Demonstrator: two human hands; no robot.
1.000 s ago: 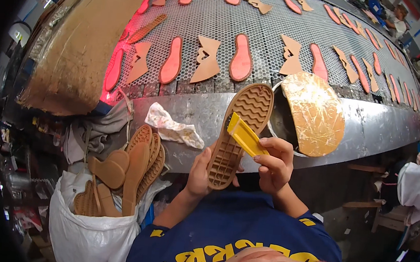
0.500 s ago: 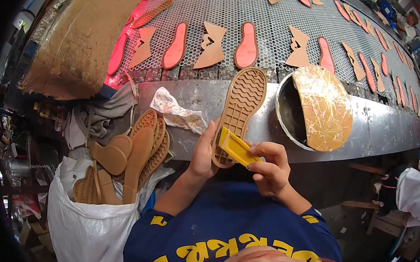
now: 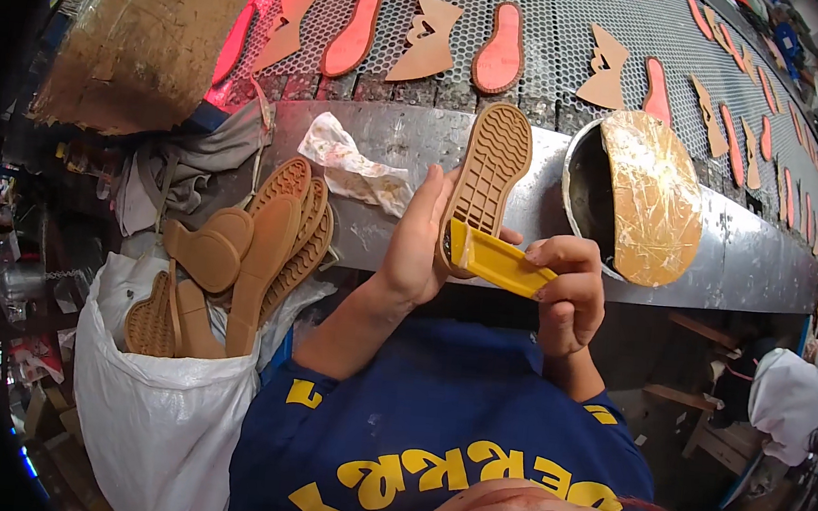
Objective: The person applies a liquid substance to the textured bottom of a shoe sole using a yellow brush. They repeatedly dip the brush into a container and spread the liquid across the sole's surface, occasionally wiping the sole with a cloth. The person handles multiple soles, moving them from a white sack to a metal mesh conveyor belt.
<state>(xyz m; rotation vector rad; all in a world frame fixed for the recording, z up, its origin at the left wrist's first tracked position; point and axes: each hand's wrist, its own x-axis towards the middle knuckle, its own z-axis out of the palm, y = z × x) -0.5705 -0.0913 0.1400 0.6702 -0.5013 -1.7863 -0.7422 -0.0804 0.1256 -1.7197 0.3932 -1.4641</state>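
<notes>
My left hand [image 3: 420, 242] is closed around a brown shoe sole [image 3: 495, 156], held upright with its tread showing and its heel end low. Between the thumb and fingers of my right hand [image 3: 571, 294] is a flat yellow plastic piece with raised edges, like a scraper [image 3: 505, 264]. Its left end lies against the heel part of the sole and hides some of the tread. Just beyond my left hand, a crumpled stained white cloth [image 3: 354, 163] rests on the metal ledge [image 3: 372, 228].
Orange-pink insoles [image 3: 500, 54] and tan cut pieces [image 3: 428, 38] lie on a grey mesh belt [image 3: 558, 50]. A round pot [image 3: 579, 197], half covered by a tan lid [image 3: 657, 204], stands right. A white sack [image 3: 161, 419] of brown soles is at left, below a cardboard box [image 3: 156, 29]. A person [image 3: 796, 387] sits far right.
The whole view has shifted, so belt and ledge appear higher. The yellow scraper has turned to show more of its broad face, and my right hand is farther right. Both grips stay closed.
</notes>
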